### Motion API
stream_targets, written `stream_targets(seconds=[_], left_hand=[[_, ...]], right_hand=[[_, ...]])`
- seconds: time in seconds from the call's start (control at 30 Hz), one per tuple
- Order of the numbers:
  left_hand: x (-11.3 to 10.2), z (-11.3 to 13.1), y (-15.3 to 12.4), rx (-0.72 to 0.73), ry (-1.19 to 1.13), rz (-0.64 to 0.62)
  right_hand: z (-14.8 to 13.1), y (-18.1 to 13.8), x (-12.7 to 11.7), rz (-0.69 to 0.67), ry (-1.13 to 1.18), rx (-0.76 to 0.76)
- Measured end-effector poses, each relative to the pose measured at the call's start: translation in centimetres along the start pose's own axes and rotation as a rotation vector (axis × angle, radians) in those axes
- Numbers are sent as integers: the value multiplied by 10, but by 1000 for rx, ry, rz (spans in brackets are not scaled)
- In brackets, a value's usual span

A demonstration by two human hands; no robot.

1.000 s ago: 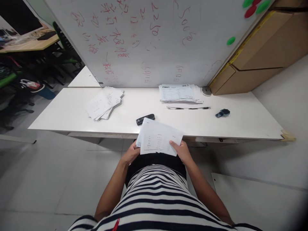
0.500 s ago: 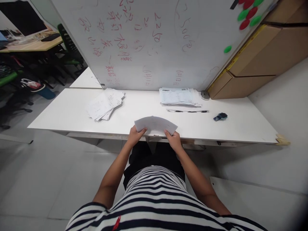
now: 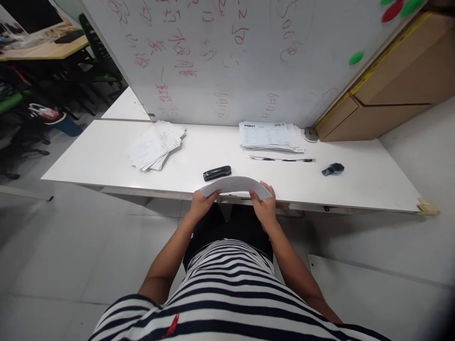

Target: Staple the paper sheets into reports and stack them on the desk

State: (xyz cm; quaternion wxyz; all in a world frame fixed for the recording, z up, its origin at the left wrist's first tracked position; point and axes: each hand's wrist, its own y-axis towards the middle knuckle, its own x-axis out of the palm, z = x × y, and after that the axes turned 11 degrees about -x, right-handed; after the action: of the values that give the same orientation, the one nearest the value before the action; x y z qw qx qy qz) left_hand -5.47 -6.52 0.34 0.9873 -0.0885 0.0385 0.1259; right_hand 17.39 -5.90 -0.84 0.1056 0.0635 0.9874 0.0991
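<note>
White paper (image 3: 234,183), bowed upward in the middle, spans between my two hands at the table's front edge. My left hand (image 3: 204,203) grips its left end, thumb on the near face. At the right end my right hand (image 3: 263,203) is closed on the same paper, with its thumb in front and fingertips showing behind. Whether it is one sheet or several I cannot tell. Just beyond the paper lies a black stapler (image 3: 217,173) on the white table (image 3: 209,147).
A fanned pile of papers (image 3: 156,147) lies at left. A neater paper stack (image 3: 266,136) sits at the back right, with a thin black-and-clear strip (image 3: 282,159) before it. A dark wristwatch-like object (image 3: 333,169) is farther right. A whiteboard (image 3: 199,109) and cardboard boxes (image 3: 377,113) stand behind.
The paper has bent into a stronger arch and sits lower against my hands. The stapler behind it, hidden before, now shows. My view has shifted slightly.
</note>
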Motion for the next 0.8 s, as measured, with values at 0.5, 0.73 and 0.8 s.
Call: stream_targets(seconds=[0.5, 0.73, 0.8], left_hand=[[19, 35, 25, 366, 314, 13], [27, 2, 72, 394, 959, 116], [24, -2, 73, 428, 1006, 93]], right_hand=[[14, -47, -57, 248, 3, 261], [25, -51, -79, 254, 254, 367], [24, -52, -80, 198, 260, 397]])
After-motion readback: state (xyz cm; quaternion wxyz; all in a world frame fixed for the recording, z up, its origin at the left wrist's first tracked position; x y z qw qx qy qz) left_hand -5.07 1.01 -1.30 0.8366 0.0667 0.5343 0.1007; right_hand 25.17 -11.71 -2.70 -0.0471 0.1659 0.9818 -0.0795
